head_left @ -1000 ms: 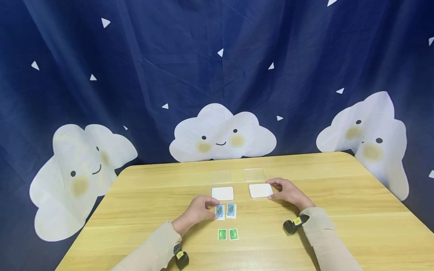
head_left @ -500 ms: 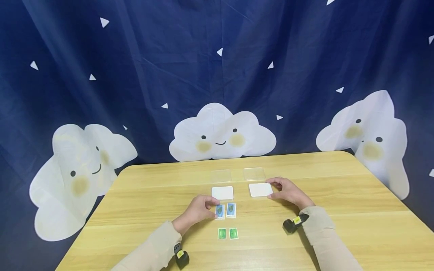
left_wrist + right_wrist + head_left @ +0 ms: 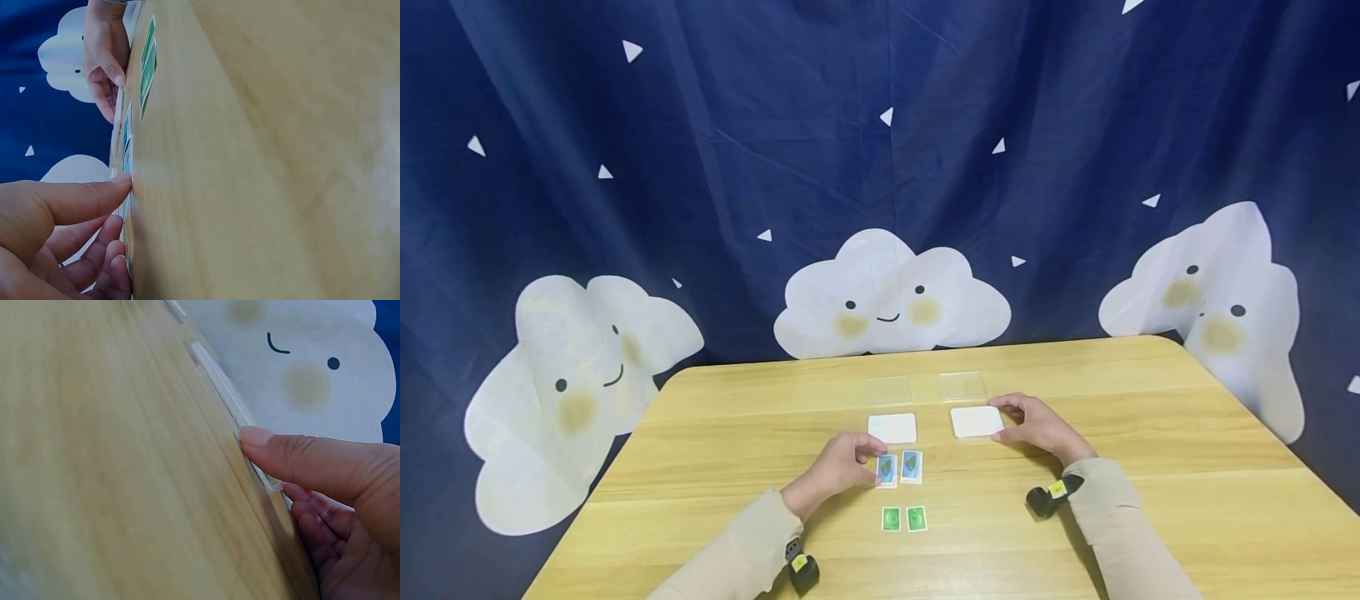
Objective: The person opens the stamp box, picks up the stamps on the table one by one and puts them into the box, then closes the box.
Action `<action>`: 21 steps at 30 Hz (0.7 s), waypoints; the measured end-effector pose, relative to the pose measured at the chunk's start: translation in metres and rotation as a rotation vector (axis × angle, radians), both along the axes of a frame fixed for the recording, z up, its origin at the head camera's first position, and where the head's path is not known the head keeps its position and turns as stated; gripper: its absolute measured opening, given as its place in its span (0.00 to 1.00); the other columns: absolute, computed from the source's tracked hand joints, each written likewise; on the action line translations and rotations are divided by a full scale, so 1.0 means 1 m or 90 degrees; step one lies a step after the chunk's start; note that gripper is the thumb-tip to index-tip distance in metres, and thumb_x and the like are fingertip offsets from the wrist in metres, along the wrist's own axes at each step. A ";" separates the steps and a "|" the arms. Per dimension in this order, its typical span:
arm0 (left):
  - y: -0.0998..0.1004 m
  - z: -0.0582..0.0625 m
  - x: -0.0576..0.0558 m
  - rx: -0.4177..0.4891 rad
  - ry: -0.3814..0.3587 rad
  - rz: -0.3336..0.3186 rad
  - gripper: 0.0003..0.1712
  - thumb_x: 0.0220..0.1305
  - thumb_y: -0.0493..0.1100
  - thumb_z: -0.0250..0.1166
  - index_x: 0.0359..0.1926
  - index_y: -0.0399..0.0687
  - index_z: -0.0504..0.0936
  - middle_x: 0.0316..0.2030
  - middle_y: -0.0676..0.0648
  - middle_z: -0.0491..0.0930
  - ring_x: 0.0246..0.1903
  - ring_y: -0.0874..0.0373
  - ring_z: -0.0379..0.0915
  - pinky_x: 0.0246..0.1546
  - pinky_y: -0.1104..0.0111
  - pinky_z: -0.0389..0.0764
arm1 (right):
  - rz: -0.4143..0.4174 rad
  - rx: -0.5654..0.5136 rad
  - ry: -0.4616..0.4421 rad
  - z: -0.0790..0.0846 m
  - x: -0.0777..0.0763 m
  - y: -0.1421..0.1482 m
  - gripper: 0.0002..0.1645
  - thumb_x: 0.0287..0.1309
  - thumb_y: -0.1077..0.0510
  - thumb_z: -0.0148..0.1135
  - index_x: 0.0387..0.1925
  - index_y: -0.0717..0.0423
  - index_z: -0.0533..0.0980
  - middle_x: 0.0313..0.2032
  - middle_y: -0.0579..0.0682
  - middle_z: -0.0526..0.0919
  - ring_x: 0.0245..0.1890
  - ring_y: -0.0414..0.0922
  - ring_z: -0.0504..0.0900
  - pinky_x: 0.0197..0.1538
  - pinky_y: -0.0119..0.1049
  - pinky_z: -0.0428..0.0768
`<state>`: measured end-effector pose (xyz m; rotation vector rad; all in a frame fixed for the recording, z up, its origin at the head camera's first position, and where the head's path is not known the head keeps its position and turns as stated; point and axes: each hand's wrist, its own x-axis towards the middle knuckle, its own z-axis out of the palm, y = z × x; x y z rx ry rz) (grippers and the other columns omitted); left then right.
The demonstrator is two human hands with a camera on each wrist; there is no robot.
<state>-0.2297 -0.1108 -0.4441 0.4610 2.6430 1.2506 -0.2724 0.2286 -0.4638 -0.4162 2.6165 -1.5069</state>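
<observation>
My left hand [image 3: 837,468] holds the left blue-pictured card [image 3: 887,468] by its left side, thumb at the near corner and index finger at the far one. A matching blue card [image 3: 912,467], with a white edge showing under it, lies just to its right. With thumb and index finger, my right hand [image 3: 1037,427] grips the right end of a shallow clear plastic box [image 3: 219,387] that holds white cards [image 3: 974,422]. In the right wrist view the thumb [image 3: 275,450] presses the box's near side. Both boxes and cards lie flat on the table.
A second box with white cards [image 3: 892,428] stands behind the blue cards. Two clear lids, one left [image 3: 888,390] and one right [image 3: 962,385], lie farther back. Two green cards, left [image 3: 891,518] and right [image 3: 917,518], lie nearer on the wooden table [image 3: 700,467]. A blue curtain [image 3: 820,125] hangs behind.
</observation>
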 end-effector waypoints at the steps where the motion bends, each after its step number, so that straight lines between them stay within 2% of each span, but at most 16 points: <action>1: 0.000 0.000 0.000 0.000 0.005 -0.003 0.23 0.40 0.28 0.73 0.42 0.41 0.83 0.40 0.48 0.83 0.37 0.56 0.71 0.40 0.64 0.75 | 0.000 -0.001 0.000 0.000 0.000 0.000 0.33 0.42 0.63 0.73 0.53 0.69 0.73 0.50 0.63 0.76 0.51 0.56 0.73 0.56 0.50 0.69; 10: -0.001 0.000 0.000 -0.031 0.014 0.011 0.23 0.39 0.35 0.75 0.42 0.39 0.83 0.39 0.46 0.81 0.35 0.56 0.68 0.38 0.65 0.71 | -0.001 -0.005 0.000 -0.001 0.000 0.001 0.34 0.42 0.63 0.73 0.53 0.69 0.72 0.51 0.64 0.76 0.52 0.57 0.72 0.57 0.51 0.68; 21: -0.004 -0.002 0.001 -0.058 0.047 0.019 0.22 0.38 0.37 0.77 0.40 0.40 0.83 0.37 0.47 0.80 0.39 0.52 0.74 0.45 0.57 0.76 | 0.004 -0.013 -0.001 0.000 0.001 0.000 0.33 0.42 0.64 0.73 0.53 0.69 0.72 0.50 0.63 0.76 0.51 0.56 0.73 0.55 0.50 0.69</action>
